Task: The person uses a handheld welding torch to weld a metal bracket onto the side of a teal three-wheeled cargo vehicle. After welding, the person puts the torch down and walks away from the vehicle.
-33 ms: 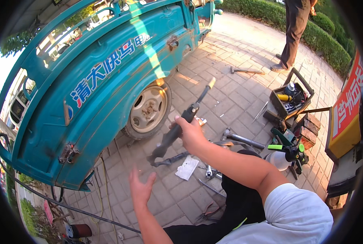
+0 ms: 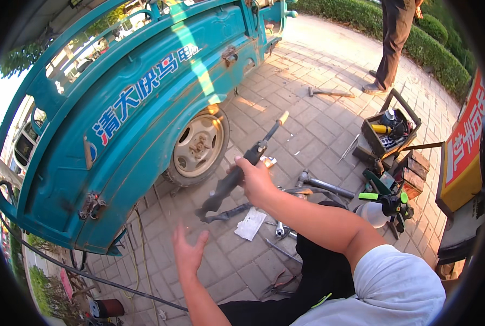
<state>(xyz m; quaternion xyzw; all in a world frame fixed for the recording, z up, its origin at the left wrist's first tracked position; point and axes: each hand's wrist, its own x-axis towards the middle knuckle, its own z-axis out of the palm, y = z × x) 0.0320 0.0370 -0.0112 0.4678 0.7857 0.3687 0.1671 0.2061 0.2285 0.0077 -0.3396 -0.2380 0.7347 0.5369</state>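
My right hand is closed around the black handle of what looks like a welding torch. Its thin neck and brass-coloured tip point up and away, toward the far right of the wheel. A thick dark hose or cable lies under the handle's lower end. Lower and to the left, my left hand hovers over the paving with nothing in it, thumb apart and fingers stretched and slightly blurred. The teal side panel of a cargo vehicle stands ahead on the left, with a rusty latch.
On the paving lie a white scrap, a hammer-like metal tool, pliers and a wooden-handled hammer. At right stand an open toolbox and a spray bottle. A person stands beyond. A black cable crosses at lower left.
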